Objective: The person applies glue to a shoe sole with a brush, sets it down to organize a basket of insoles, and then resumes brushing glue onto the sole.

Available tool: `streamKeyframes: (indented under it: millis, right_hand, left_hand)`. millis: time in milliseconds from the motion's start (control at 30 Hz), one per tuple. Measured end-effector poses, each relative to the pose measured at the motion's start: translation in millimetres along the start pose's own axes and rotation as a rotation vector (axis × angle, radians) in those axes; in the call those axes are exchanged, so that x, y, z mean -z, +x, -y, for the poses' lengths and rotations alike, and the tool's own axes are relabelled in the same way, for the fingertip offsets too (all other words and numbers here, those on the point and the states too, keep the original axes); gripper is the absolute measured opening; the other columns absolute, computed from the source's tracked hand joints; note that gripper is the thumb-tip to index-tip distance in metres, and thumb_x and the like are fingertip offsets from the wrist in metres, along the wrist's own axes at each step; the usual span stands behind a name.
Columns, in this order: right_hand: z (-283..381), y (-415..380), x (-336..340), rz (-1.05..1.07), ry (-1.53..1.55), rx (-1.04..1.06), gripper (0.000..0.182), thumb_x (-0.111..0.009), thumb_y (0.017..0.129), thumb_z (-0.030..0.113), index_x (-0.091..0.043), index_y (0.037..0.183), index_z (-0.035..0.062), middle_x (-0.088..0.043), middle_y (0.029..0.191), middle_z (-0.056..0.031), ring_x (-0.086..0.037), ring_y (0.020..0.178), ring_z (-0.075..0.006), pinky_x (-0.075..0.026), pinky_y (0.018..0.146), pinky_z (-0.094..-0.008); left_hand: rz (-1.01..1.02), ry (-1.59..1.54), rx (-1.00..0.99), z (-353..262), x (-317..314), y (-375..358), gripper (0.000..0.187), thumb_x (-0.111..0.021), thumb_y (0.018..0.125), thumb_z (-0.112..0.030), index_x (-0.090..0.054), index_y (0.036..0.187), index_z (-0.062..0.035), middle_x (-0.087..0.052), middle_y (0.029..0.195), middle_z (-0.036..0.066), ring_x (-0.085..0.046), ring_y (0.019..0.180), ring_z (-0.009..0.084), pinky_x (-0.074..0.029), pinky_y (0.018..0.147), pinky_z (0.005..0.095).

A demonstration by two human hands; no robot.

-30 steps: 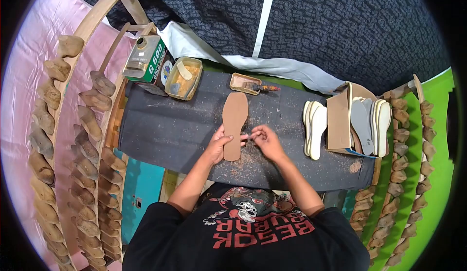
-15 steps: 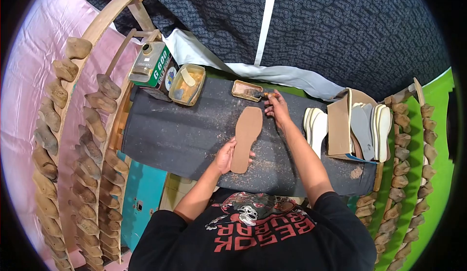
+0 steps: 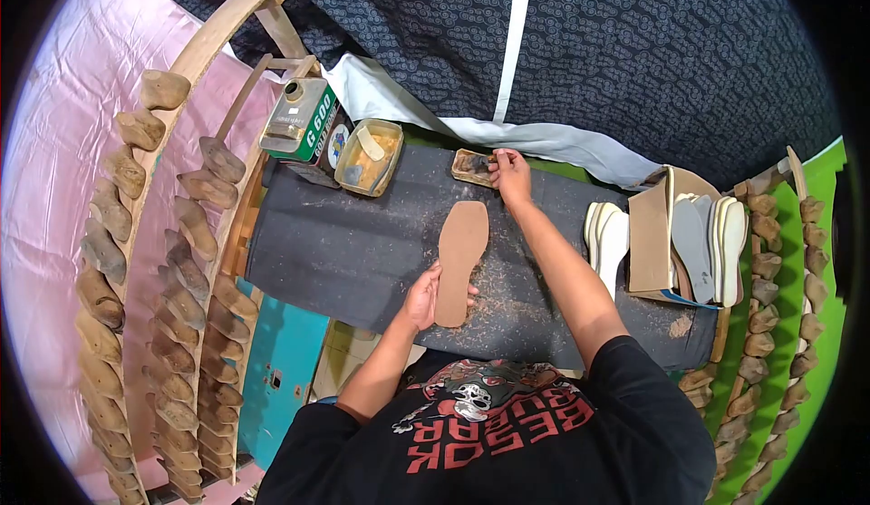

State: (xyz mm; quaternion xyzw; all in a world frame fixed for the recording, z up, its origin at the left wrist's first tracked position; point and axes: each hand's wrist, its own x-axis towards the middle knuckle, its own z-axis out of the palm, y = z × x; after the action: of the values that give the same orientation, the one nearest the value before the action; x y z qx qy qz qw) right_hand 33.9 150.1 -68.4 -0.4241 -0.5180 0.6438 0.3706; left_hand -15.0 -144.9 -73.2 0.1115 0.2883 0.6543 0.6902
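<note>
My left hand (image 3: 422, 297) grips a brown shoe insole (image 3: 463, 256) near its heel end, thumb at the edge and fingertips showing on the far side. The insole is held over the dark table cloth with its broad end away from me. At the back of the table, my right hand (image 3: 510, 179) is closed around the handle of a brush, most of which the fingers hide. The brush's dark bristles (image 3: 481, 164) are down inside a small shallow tray (image 3: 464, 177), and my fingers are at the tray's right side.
Left of the tray are a glue can (image 3: 304, 129) and a tub (image 3: 391, 179) with a spatula in yellowish stuff. White soles (image 3: 609, 244) and a cardboard box (image 3: 649, 247) of soles stand on the right. Racks of wooden shoe lasts (image 3: 104, 251) flank both sides. Crumbs dot the cloth.
My right hand has shifted toward the small tray, taking the brush farther into it. The insole stays in my left hand, nearly unmoved. The whole view has swung slightly.
</note>
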Motion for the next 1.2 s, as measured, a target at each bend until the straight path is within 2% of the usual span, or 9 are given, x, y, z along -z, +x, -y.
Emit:
streamKeyframes:
  millis: [267,367,433,467,533,567,633,667,1200]
  right_hand:
    - [16,-10,36,-0.073,-0.323,0.166,0.028,-0.057,0.103,0.028,-0.063,0.104,0.0011,-0.065,0.074,-0.0053,-0.061,0.061,-0.0113,-0.050,0.058,-0.0295]
    - [32,-18,50,-0.048,-0.493,0.214,0.030,-0.058,0.102,0.028,-0.064,0.103,-0.0013,-0.067,0.075,-0.0097,-0.063,0.063,-0.0173,-0.051,0.061,-0.0341]
    - [38,-19,53,0.003,-0.633,0.365,0.032,-0.059,0.101,0.029,-0.065,0.104,-0.0024,-0.069,0.079,-0.0150,-0.065,0.067,-0.0266,-0.051,0.066,-0.0376]
    - [42,-19,54,0.000,-0.635,0.368,0.032,-0.059,0.101,0.029,-0.065,0.104,-0.0024,-0.069,0.079,-0.0150,-0.065,0.067,-0.0266,-0.051,0.066,-0.0376]
    - [53,-24,50,0.072,-0.720,0.340,0.033,-0.061,0.099,0.029,-0.064,0.106,-0.0034,-0.070,0.087,-0.0207,-0.066,0.077,-0.0357,-0.052,0.074,-0.0408]
    - [55,-25,46,0.074,-0.719,0.344,0.033,-0.061,0.099,0.029,-0.064,0.106,-0.0034,-0.070,0.087,-0.0207,-0.066,0.077,-0.0357,-0.052,0.074,-0.0408]
    - [59,-29,39,0.131,-0.723,0.558,0.033,-0.061,0.099,0.028,-0.064,0.106,-0.0039,-0.070,0.094,-0.0233,-0.067,0.086,-0.0386,-0.052,0.078,-0.0437]
    - [62,-30,38,0.167,-0.758,0.538,0.031,-0.060,0.099,0.026,-0.063,0.104,-0.0044,-0.068,0.098,-0.0251,-0.066,0.092,-0.0414,-0.051,0.081,-0.0469]
    - [71,-24,14,0.221,-0.990,0.534,0.033,-0.056,0.101,0.028,-0.060,0.097,-0.0050,-0.067,0.095,-0.0288,-0.064,0.093,-0.0467,-0.049,0.082,-0.0507]
  left_hand:
    - [0.008,-0.004,0.051,3,-1,3,0.050,-0.038,0.104,-0.038,-0.041,0.143,-0.0076,-0.057,0.136,0.014,-0.068,0.104,0.0326,-0.059,0.087,0.0459]
    - [0.039,-0.001,0.061,4,-5,10,0.051,-0.037,0.104,-0.036,-0.039,0.145,-0.0071,-0.056,0.138,0.016,-0.067,0.105,0.0334,-0.059,0.088,0.0474]
    - [0.052,-0.002,0.058,5,-10,14,0.052,-0.036,0.104,-0.034,-0.037,0.148,-0.0067,-0.054,0.140,0.017,-0.067,0.106,0.0342,-0.058,0.089,0.0489]
    - [0.068,-0.002,0.067,5,-12,16,0.052,-0.036,0.104,-0.034,-0.037,0.148,-0.0068,-0.054,0.141,0.018,-0.067,0.106,0.0342,-0.058,0.089,0.0488]
    - [0.083,0.000,0.071,6,-12,18,0.052,-0.036,0.104,-0.034,-0.037,0.148,-0.0068,-0.053,0.142,0.018,-0.067,0.106,0.0341,-0.058,0.089,0.0488]
    - [0.093,-0.008,0.079,7,-11,19,0.052,-0.036,0.104,-0.034,-0.036,0.149,-0.0068,-0.054,0.142,0.018,-0.067,0.106,0.0341,-0.058,0.089,0.0489]
    - [0.100,-0.016,0.086,7,-10,19,0.053,-0.036,0.104,-0.034,-0.036,0.149,-0.0069,-0.054,0.142,0.018,-0.067,0.106,0.0341,-0.058,0.089,0.0490]
    - [0.096,-0.019,0.088,7,-10,18,0.053,-0.036,0.104,-0.035,-0.036,0.149,-0.0070,-0.054,0.141,0.018,-0.067,0.106,0.0340,-0.058,0.089,0.0492]
    - [0.068,-0.029,0.016,4,-10,-1,0.051,-0.035,0.105,-0.035,-0.037,0.146,-0.0062,-0.056,0.136,0.016,-0.068,0.103,0.0338,-0.060,0.086,0.0472]
